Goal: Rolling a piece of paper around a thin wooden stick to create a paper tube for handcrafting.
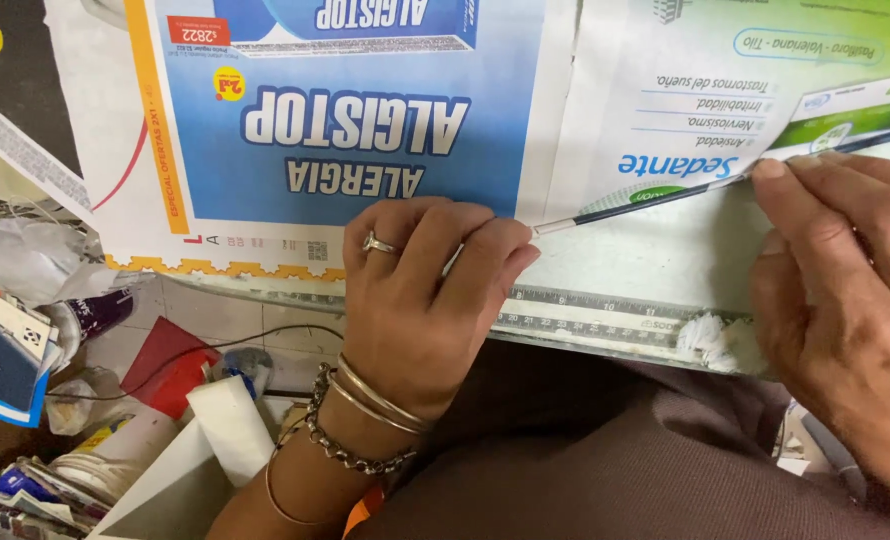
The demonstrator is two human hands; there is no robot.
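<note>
A left hand (420, 290), wearing a ring and metal bracelets, pinches the end of a thin rolled-paper stick (655, 197). The right hand (845, 290) presses further along it, over glossy printed flyer pages (365, 120). Below the grip lies a grey ruler (585, 310).

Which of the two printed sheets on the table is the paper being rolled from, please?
The green-and-white sheet on the right: its corner curls around the thin stick between both hands. The blue-and-white sheet lies flat.

One head-worn view — looking steeply down, close over the lap.
</note>
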